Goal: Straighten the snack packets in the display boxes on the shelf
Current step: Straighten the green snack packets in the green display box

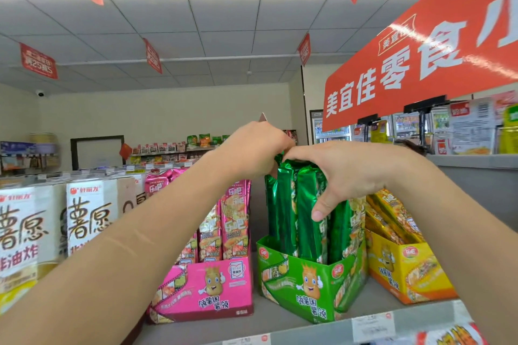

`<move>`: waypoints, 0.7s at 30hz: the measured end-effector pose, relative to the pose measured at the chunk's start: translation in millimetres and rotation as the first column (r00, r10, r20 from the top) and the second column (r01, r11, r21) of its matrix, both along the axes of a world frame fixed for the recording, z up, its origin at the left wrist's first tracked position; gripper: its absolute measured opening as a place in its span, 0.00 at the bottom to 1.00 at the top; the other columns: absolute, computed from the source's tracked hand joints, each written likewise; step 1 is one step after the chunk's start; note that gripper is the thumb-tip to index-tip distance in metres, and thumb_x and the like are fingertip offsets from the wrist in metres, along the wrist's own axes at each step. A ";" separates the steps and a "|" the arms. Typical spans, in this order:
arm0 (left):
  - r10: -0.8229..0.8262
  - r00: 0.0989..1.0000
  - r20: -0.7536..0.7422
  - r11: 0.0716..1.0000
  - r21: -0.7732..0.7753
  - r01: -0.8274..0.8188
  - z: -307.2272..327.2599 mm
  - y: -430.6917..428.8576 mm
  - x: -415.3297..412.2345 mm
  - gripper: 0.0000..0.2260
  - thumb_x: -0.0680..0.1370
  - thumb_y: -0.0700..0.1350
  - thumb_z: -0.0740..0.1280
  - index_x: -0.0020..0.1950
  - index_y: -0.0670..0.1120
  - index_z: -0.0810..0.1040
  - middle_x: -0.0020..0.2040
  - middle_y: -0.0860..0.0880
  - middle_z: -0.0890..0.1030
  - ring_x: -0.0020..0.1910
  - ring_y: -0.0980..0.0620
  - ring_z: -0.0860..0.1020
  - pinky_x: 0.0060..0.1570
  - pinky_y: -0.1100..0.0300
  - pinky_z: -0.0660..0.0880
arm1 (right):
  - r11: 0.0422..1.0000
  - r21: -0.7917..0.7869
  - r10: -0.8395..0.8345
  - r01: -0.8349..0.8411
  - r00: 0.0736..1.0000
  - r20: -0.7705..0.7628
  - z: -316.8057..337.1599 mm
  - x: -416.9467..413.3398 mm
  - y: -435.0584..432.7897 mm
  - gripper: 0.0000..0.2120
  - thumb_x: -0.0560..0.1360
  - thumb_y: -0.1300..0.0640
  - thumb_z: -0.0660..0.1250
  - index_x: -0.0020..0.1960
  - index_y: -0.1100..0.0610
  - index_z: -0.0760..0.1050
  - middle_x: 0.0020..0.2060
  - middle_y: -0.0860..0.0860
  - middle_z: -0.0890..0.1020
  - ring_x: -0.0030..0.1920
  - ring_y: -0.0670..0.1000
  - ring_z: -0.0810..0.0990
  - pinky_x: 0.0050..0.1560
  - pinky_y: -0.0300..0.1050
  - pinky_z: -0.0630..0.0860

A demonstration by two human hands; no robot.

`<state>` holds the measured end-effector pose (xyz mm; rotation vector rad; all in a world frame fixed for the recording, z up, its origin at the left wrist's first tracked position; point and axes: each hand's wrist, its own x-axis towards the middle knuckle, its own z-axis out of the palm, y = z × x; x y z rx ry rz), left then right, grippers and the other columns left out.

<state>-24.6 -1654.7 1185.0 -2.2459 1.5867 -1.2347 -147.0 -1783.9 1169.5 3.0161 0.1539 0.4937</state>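
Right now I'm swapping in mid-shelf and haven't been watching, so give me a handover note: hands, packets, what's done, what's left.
Left hand: grips the top of the green packets at their left side.
Right hand: curled over their tops, thumb on the front.
Green packets: bunched upright in the green box, mid-shelf.
Looks done: pink packets stand upright in the pink box.
Left: settle the green ones, then the yellow packets, which lean back in the yellow box.
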 end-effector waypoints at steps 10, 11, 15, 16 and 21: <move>-0.081 0.977 -0.199 0.982 -0.183 0.045 -10.3 20.5 -15.6 0.17 0.78 0.36 0.60 0.60 0.51 0.80 0.52 0.49 0.84 0.53 0.44 0.80 0.52 0.50 0.76 | 1.000 -0.011 -0.019 0.022 0.985 0.172 -11.0 2.1 2.9 0.50 0.60 0.40 0.80 0.75 0.49 0.60 0.72 0.47 0.70 0.70 0.50 0.69 0.63 0.41 0.65; -0.116 0.972 -0.205 0.972 -0.226 0.068 -16.9 23.1 -19.2 0.14 0.79 0.39 0.58 0.59 0.51 0.79 0.46 0.50 0.83 0.49 0.44 0.80 0.48 0.51 0.76 | 1.000 -0.010 -0.025 0.027 0.980 0.197 -13.0 3.0 3.5 0.50 0.59 0.39 0.80 0.74 0.49 0.60 0.70 0.47 0.72 0.68 0.51 0.71 0.63 0.43 0.67; -0.101 0.976 -0.191 0.967 -0.249 0.051 -38.5 27.0 -27.2 0.13 0.81 0.51 0.57 0.59 0.50 0.77 0.29 0.55 0.72 0.31 0.50 0.72 0.37 0.54 0.71 | 0.997 -0.054 -0.035 0.055 0.948 0.315 -22.2 7.6 5.0 0.43 0.58 0.35 0.78 0.65 0.49 0.65 0.59 0.48 0.79 0.56 0.53 0.77 0.47 0.47 0.73; -0.074 0.981 -0.181 0.973 -0.228 0.031 -38.6 28.5 -26.3 0.13 0.82 0.51 0.57 0.59 0.50 0.78 0.31 0.53 0.75 0.32 0.50 0.72 0.39 0.53 0.73 | 0.997 -0.063 -0.020 0.044 0.937 0.349 -24.7 7.5 4.7 0.41 0.58 0.35 0.78 0.64 0.48 0.67 0.58 0.47 0.79 0.56 0.52 0.77 0.46 0.47 0.72; -0.033 0.989 -0.146 0.989 -0.148 0.011 -46.0 34.1 -22.6 0.15 0.79 0.48 0.63 0.66 0.47 0.76 0.51 0.46 0.82 0.53 0.45 0.77 0.54 0.53 0.72 | 0.989 -0.147 0.083 -0.013 0.872 0.482 -37.1 1.5 -2.3 0.32 0.67 0.35 0.71 0.68 0.45 0.73 0.69 0.41 0.71 0.72 0.45 0.60 0.64 0.53 0.60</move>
